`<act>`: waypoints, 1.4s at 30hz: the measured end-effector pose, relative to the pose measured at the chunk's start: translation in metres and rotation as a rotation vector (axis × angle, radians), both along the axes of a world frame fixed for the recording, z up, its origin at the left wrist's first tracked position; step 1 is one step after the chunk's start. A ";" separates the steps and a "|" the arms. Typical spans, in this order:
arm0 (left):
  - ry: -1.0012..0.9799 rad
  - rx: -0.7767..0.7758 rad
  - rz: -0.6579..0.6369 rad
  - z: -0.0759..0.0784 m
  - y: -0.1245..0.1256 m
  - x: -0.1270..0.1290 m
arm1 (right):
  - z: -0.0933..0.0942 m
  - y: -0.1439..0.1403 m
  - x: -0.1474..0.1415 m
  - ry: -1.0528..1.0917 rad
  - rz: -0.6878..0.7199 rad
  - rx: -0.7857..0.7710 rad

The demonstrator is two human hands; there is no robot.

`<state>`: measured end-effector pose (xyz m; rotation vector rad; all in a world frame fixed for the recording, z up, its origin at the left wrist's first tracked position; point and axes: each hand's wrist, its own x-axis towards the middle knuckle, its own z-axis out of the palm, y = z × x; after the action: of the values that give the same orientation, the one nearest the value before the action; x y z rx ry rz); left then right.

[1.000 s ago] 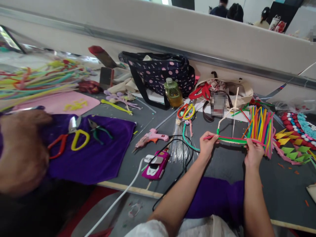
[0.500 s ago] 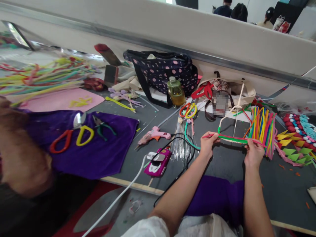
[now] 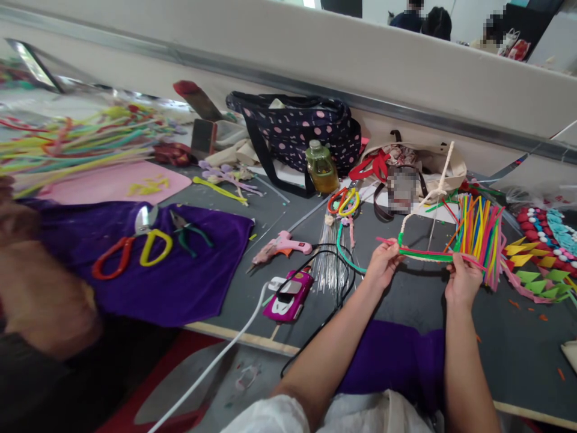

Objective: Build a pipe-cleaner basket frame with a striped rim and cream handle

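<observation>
Between my hands is a frame (image 3: 404,224) bent from cream pipe cleaner, its top strands twisted into a stem that points up. A red-pink pipe cleaner (image 3: 430,252) lies along its lower edge, above a green one (image 3: 426,258). My left hand (image 3: 383,263) pinches the left corner, and the red-pink end sticks out past its fingers. My right hand (image 3: 464,282) is closed on the right end of the same edge. Just beyond the right fingers lies a bundle of multicoloured pipe cleaners (image 3: 480,231).
A pink glue gun (image 3: 288,243), a purple device (image 3: 291,297) with cables and clear sticks (image 3: 331,258) lie left of my arms. Scissors (image 3: 151,248) and pliers (image 3: 189,231) rest on purple cloth (image 3: 198,288). A co-worker's arm (image 3: 49,294) is at far left; a bottle (image 3: 322,171) stands behind.
The frame has tilted slightly, its stem tip moving up and right. My left fingers have shifted a little right, and more of the red-pink end shows left of them.
</observation>
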<state>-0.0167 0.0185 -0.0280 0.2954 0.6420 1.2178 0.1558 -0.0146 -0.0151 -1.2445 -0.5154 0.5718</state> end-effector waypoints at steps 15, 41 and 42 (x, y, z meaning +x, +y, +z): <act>0.097 0.052 0.254 0.013 -0.003 0.003 | 0.017 -0.012 -0.023 -0.175 -0.084 0.189; 0.031 0.094 0.011 0.016 0.005 -0.014 | 0.028 -0.019 -0.020 0.094 0.104 0.174; 0.039 0.100 0.019 0.016 0.004 -0.013 | 0.028 -0.019 -0.020 0.092 0.100 0.175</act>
<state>-0.0299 0.0228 -0.0117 0.3985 0.6199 1.2673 0.1356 -0.0341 0.0129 -1.0261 -0.5410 0.6516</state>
